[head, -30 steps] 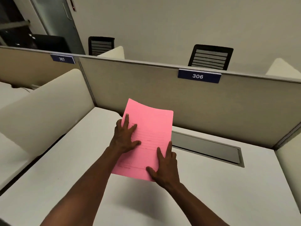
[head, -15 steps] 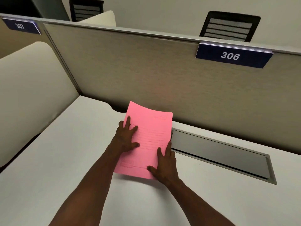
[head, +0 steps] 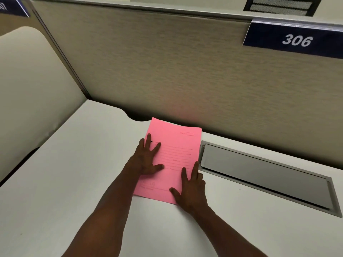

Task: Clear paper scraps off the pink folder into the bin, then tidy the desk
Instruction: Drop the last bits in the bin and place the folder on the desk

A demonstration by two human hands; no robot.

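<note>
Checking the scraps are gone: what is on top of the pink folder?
Only both hands: left hand and right hand lie flat on the pink folder. No scraps show; what the palms cover stays hidden.

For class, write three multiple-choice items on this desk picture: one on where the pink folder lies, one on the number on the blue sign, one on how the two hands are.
1. Where does the pink folder lie?
A. flat on the white desk, left of the grey cable flap
B. inside a bin
C. on a chair seat

2. Which number is on the blue sign?
A. 603
B. 306
C. 360

3. How are the left hand and right hand?
A. both curled into fists
B. one lifts the folder
C. both flat on the folder, fingers straight

Answers:
1 A, the folder rests on the desk beside the flap.
2 B, white digits read 306.
3 C, both hands press on it with spread fingers.
</note>
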